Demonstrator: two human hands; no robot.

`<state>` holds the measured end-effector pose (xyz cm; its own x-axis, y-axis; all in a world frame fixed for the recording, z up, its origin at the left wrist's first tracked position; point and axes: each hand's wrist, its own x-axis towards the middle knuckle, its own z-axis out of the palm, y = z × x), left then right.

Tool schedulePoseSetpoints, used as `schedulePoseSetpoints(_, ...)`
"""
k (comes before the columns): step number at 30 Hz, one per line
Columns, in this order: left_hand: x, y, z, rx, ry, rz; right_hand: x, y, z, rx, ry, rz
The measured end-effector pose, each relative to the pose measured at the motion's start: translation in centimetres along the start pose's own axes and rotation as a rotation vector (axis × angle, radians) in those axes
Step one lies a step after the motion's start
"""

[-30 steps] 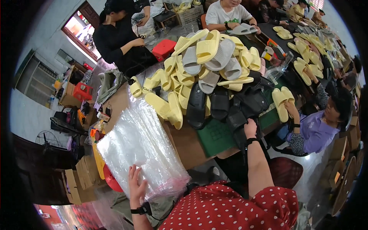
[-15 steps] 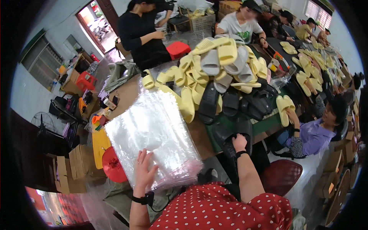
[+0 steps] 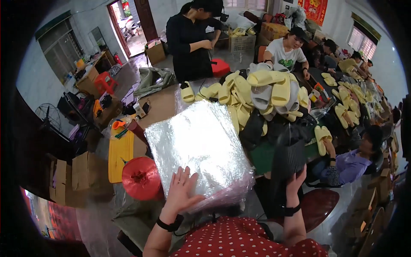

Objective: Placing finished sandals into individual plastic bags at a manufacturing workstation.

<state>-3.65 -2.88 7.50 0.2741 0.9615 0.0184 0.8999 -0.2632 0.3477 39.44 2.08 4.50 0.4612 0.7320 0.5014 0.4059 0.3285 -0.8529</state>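
Left fingers: the left hand (image 3: 183,191) lay flat and spread, fingers open, on the near edge of the stack of clear plastic bags (image 3: 200,150); it pressed down and gripped nothing.
Right fingers: the right hand (image 3: 294,182) was closed around the heel end of a black slipper (image 3: 289,154), held upright at about 3 o'clock from the bags.
Where the things were: the bag stack sat on the bench (image 3: 158,112) straight ahead at 12 o'clock of the person's chest; the slipper was lifted clear of the bench.
Progress: judged from the layout, only one slipper was in hand and no bag looked opened; the pile of yellow and grey slippers (image 3: 261,92) and a few black ones beyond it looked untouched, so most of the work appeared left.
Edges: the bags overhung the near bench edge at 6 o'clock, where the left hand held them.
Open room: bare brown bench showed at 10 o'clock; a red spool of twine (image 3: 140,177) crowded 8 o'clock; the slipper pile closed off 1 o'clock.
Others: a seated person in purple (image 3: 351,165) was close at 3 o'clock, leaving little swing room there.
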Motion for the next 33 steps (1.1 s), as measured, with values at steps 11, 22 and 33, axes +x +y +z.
schedulePoseSetpoints(11, 0.9, -0.9, 1.8, -0.002, -0.033, 0.186, -7.7, -9.0, 20.8, -0.615, -0.583, -0.408)
schedulePoseSetpoints(22, 0.7, -0.4, 2.1, 0.105, -0.115, 0.188, -1.6, -2.7, 9.8, -0.698, -0.293, -0.02)
schedulePoseSetpoints(33, 1.7, -0.4, 1.1, -0.064, -0.008, 0.205, -6.3, -0.7, -1.5, -0.256, -0.013, 0.293)
